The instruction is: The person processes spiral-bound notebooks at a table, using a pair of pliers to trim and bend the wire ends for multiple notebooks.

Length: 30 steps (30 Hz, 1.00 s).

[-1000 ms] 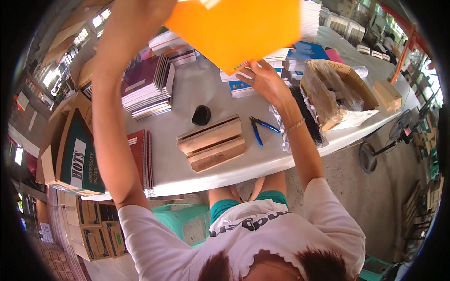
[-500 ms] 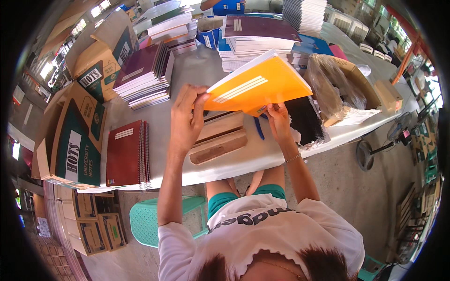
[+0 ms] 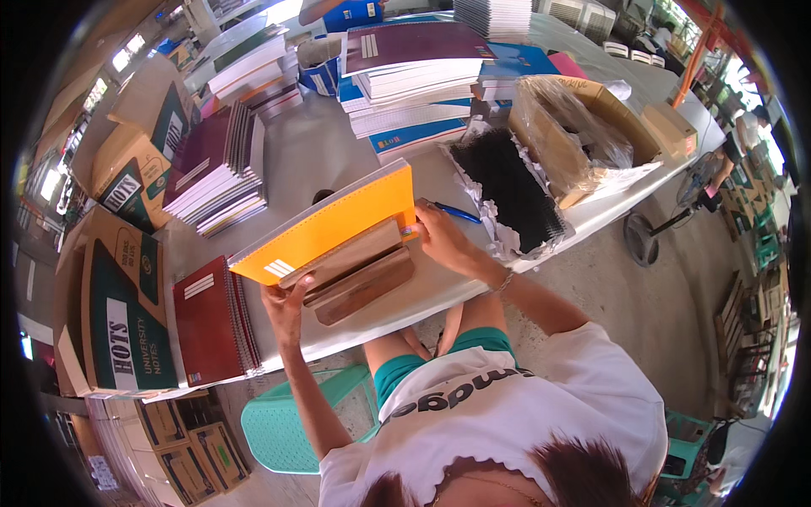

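An orange-yellow notebook (image 3: 338, 224) is held between my two hands, tilted upright with its punched edge along the top. My left hand (image 3: 287, 313) pinches its lower left corner, the thumb on the cover. My right hand (image 3: 441, 239) grips the right end, near the bottom corner. The notebook's lower edge is at a grooved wooden block (image 3: 367, 286) on the table; whether it rests in a groove is hidden. To the right of my right hand lie a slim blue tool (image 3: 459, 213) and a bed of black wire coils (image 3: 507, 186) in torn white wrapping.
On the left stand open cartons (image 3: 127, 313), red spiral notebooks (image 3: 211, 317) and a stack of purple notebooks (image 3: 215, 169). Further back rises a tall notebook pile (image 3: 414, 76). A carton with clear plastic (image 3: 583, 135) sits at the right; a green stool (image 3: 296, 422) stands below the table.
Both hands have brought the notebook down to the wooden block and turned it, so its punched edge now runs along the top. The view has shifted slightly.
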Available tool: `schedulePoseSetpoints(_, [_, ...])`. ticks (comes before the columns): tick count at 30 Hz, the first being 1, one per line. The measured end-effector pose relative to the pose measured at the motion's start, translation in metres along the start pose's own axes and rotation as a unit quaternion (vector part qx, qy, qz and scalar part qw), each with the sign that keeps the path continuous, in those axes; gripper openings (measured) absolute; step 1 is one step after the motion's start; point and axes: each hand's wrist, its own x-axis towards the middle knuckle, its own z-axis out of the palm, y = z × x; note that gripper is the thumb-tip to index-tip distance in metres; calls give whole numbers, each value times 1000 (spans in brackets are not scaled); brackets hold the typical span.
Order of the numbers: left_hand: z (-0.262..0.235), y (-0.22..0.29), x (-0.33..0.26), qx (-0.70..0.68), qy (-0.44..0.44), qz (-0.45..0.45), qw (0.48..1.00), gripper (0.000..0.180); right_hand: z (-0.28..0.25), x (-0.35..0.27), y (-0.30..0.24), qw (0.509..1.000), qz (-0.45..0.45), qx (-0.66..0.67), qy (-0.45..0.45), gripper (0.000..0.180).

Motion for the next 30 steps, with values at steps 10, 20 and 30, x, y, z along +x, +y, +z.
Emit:
schedulePoseSetpoints(10, [-19,22,20,5,-12,32,999,55,-100,63,113,929,88,-343,112,26])
schedulePoseSetpoints(20, [44,82,1,199,281,322,882,45,-64,79,109,945,147,-285,64,21])
schedulePoseSetpoints(30, [160,126,4,442,51,298,845,62,-104,104,127,957,55,-274,80,21])
